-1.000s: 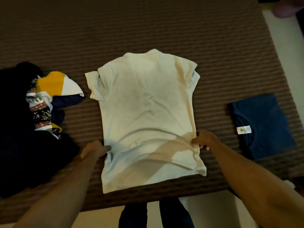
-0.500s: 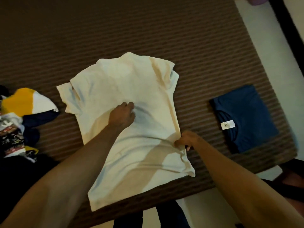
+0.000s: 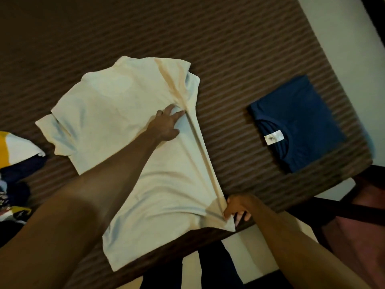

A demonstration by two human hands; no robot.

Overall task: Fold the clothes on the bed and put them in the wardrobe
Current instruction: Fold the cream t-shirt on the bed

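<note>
Since half a second ago the left hand (image 3: 166,126) has slid across the cream T-shirt (image 3: 116,113) to its folded right edge, fingers straight, pressing it onto the brown striped bedcover (image 3: 229,49). Right hand (image 3: 237,208) pinches the hem corner.

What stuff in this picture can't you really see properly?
All in the head view:
- Pile of clothes: cut off by the left edge, so its pieces cannot be counted.
- Cream T-shirt: the left forearm covers its lower left part.
- Label on the folded blue T-shirt: print too small to read.
- Right hand: its grip on the hem is clear, but the fingertips are hidden under the cloth.
- Wardrobe: not in view.
</note>
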